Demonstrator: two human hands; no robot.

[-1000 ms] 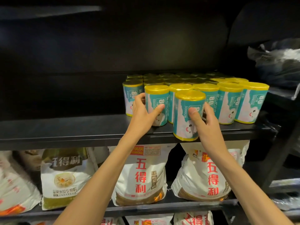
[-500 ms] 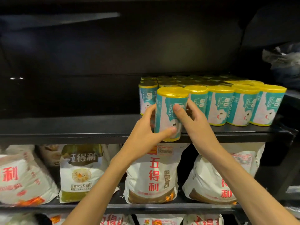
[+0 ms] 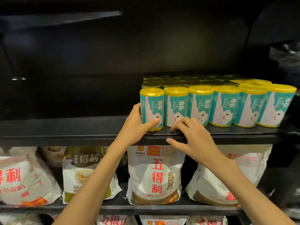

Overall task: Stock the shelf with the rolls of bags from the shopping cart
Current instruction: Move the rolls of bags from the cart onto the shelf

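The left hand (image 3: 134, 125) grips the leftmost roll (image 3: 151, 109) on the shelf (image 3: 65, 127); at its 4 o'clock, the right hand (image 3: 193, 138) hovers, fingers loosely spread, holding nothing.

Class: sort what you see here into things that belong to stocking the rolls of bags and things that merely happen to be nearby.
Job: left hand gripping the end roll; right hand; front row of rolls; black shelf.
Nearby: flour bags below; dark plastic bag, right.

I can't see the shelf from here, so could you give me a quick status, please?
Left hand grips the leftmost front roll, upright on the shelf. Right hand open at the shelf edge, holding nothing. Nothing in the way.
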